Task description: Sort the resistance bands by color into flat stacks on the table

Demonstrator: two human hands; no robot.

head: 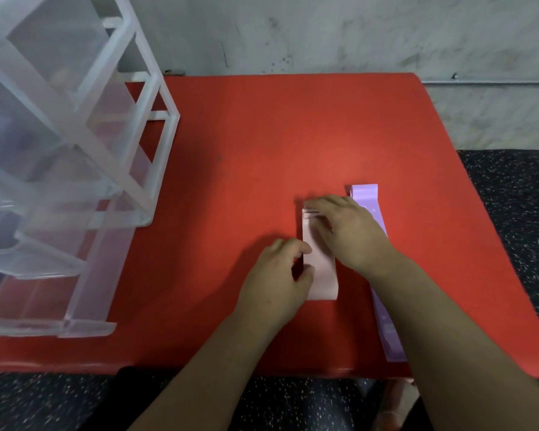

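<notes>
A stack of pale pink resistance bands [322,275] lies flat on the red table [262,144], right of centre. My right hand [349,231] rests on the stack's far end, fingers curled over its top edge. My left hand [277,275] pinches the stack's left edge near its middle. A stack of lilac bands [366,197] lies just to the right, running towards the front edge; my right forearm hides much of it, and its near end [392,343] shows by the table's front.
A clear plastic drawer unit [59,169] stands on the left side of the table, with its drawers pulled out. A grey wall is behind the table. Dark speckled floor lies to the right and below the front edge.
</notes>
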